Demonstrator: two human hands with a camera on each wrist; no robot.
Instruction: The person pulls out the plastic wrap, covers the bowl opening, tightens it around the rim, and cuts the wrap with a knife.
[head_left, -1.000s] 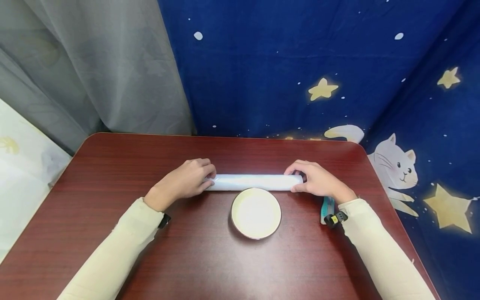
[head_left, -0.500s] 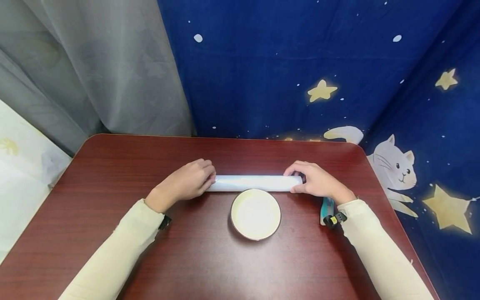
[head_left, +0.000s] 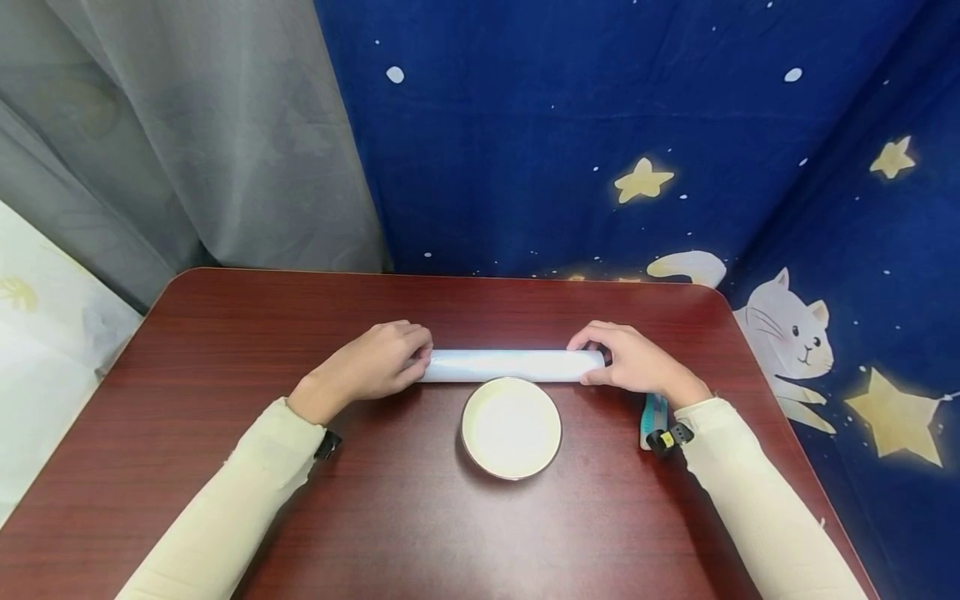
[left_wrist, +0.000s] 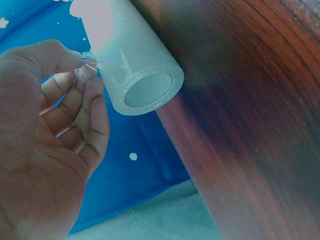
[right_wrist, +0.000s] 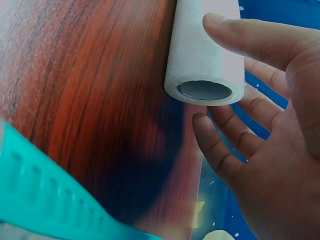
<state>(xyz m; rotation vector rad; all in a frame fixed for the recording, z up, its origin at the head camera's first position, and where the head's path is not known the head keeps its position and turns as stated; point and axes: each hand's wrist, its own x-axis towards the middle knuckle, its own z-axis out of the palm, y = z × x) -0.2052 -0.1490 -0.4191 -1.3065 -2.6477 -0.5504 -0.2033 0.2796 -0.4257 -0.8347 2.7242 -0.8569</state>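
A roll of clear plastic wrap (head_left: 510, 365) on a hollow core lies crosswise on the table, behind a bowl. At its left end, my left hand (head_left: 367, 362) pinches the loose edge of the film (left_wrist: 90, 62) between thumb and fingertips, as the left wrist view shows. The film there is bunched and pulled slightly off the roll. My right hand (head_left: 633, 357) holds the roll's right end, thumb on the near side and fingers curved behind it. In the right wrist view the open core end (right_wrist: 205, 90) faces the camera.
The round cream bowl (head_left: 512, 428) with a dark rim stands just in front of the roll. A teal box cutter (head_left: 654, 417) lies by my right wrist, partly under the black wrist strap. Curtains (head_left: 525, 150) hang behind the table (head_left: 300, 300).
The left thumb and fingertips have drawn together at the roll's left end, closing on the film. My right hand and the bowl have hardly moved.
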